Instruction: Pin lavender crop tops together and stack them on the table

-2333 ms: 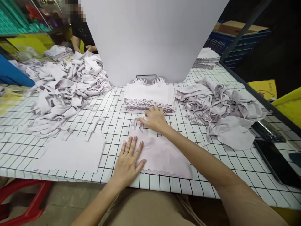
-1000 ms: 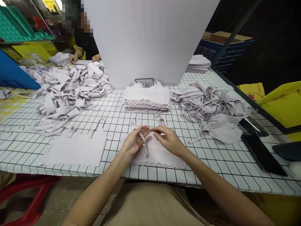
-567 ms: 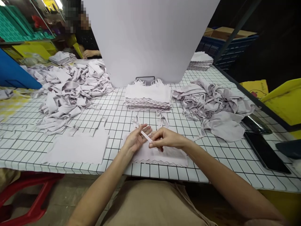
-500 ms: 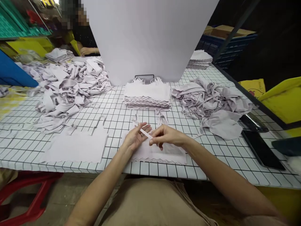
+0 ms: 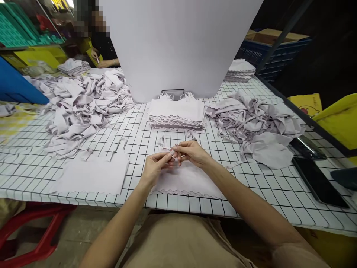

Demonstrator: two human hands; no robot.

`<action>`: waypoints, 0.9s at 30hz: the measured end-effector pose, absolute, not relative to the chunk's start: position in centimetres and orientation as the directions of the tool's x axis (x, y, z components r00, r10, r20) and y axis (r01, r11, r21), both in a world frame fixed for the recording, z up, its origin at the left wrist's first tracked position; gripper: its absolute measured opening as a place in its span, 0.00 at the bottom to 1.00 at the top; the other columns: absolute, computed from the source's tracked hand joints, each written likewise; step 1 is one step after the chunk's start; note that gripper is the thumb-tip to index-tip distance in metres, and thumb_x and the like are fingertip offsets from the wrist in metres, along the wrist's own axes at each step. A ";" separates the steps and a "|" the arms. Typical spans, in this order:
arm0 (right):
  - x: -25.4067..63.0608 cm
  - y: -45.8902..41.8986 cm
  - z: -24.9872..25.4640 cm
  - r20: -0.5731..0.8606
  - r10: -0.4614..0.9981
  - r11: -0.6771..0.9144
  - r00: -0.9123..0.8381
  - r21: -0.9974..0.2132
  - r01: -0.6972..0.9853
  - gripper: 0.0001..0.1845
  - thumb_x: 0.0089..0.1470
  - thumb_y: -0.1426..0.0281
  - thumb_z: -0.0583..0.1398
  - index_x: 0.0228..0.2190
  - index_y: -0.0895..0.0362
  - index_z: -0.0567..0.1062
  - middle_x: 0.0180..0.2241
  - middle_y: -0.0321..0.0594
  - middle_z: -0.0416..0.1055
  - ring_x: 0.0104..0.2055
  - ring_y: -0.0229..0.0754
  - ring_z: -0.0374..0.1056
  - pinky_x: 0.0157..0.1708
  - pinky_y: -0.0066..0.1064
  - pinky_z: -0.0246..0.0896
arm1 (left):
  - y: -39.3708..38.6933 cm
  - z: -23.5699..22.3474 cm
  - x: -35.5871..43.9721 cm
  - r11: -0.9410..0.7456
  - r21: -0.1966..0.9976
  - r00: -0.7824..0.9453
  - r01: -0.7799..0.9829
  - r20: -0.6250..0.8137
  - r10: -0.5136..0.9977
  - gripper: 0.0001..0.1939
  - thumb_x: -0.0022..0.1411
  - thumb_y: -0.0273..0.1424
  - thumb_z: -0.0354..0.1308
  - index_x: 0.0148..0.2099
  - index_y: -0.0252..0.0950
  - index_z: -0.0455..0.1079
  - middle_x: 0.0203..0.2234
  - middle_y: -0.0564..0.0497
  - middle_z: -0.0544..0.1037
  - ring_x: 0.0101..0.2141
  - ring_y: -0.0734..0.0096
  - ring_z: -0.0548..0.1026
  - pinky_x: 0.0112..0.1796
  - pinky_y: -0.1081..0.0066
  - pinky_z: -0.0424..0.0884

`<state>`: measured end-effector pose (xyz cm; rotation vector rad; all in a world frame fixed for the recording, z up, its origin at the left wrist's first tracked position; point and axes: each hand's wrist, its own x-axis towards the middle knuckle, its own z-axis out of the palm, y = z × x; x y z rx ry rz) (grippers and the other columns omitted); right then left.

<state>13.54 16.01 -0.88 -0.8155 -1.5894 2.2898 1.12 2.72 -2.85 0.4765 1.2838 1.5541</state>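
Note:
A pale lilac camisole [image 5: 189, 180] with a scalloped hem lies flat on the table in front of me, its straps towards the far side. Over it, my left hand [image 5: 156, 167] pinches a narrow pale strap [image 5: 172, 152] between thumb and fingers. My right hand [image 5: 192, 152] grips the same strap close by, the fingertips of both hands almost meeting. Most of the strap is hidden by my fingers. Just beyond my hands sits a neat stack of folded camisoles [image 5: 176, 111]. Another camisole [image 5: 92, 175] is spread out to the left.
Loose garments form a heap [image 5: 83, 100] at left and a smaller pile [image 5: 256, 115] at right. A grey-white panel [image 5: 178, 48] stands behind the stack. A black phone [image 5: 318, 182] lies at right. Across the table, a person [image 5: 103, 48] works with their hands. A red stool [image 5: 41, 230] is below.
My hands went from lying on the camisole to lifting a strap. The left palm, open and turned up before, has closed into a pinch, and the right hand has moved up to meet it.

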 end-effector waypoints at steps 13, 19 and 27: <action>14.9 11.7 -0.7 0.658 0.463 0.811 -0.594 -0.585 -0.016 0.06 0.62 0.75 0.58 0.36 0.55 0.76 0.30 0.40 0.73 0.34 0.41 0.67 0.36 0.36 0.66 | 3.6 -0.8 0.3 -0.011 0.538 -0.217 -0.843 -0.322 0.922 0.05 0.67 0.28 0.58 0.38 0.34 0.74 0.52 0.43 0.78 0.58 0.56 0.73 0.55 0.59 0.72; 14.3 10.9 -2.9 0.673 0.312 0.934 -0.671 -0.346 0.086 0.10 0.60 0.79 0.57 0.33 0.55 0.77 0.35 0.40 0.77 0.43 0.47 0.64 0.48 0.48 0.59 | 4.2 -0.9 1.3 0.030 0.483 -0.166 -0.875 -0.357 0.919 0.09 0.69 0.27 0.54 0.36 0.33 0.73 0.52 0.44 0.78 0.55 0.62 0.75 0.48 0.71 0.75; 15.0 10.2 -3.5 0.652 0.330 0.934 -0.683 -0.332 0.134 0.10 0.61 0.78 0.57 0.30 0.57 0.76 0.32 0.41 0.75 0.43 0.47 0.62 0.54 0.53 0.54 | 4.0 -0.4 1.6 0.040 0.484 -0.152 -0.874 -0.351 0.924 0.06 0.67 0.28 0.57 0.36 0.35 0.73 0.52 0.45 0.79 0.59 0.61 0.72 0.58 0.65 0.68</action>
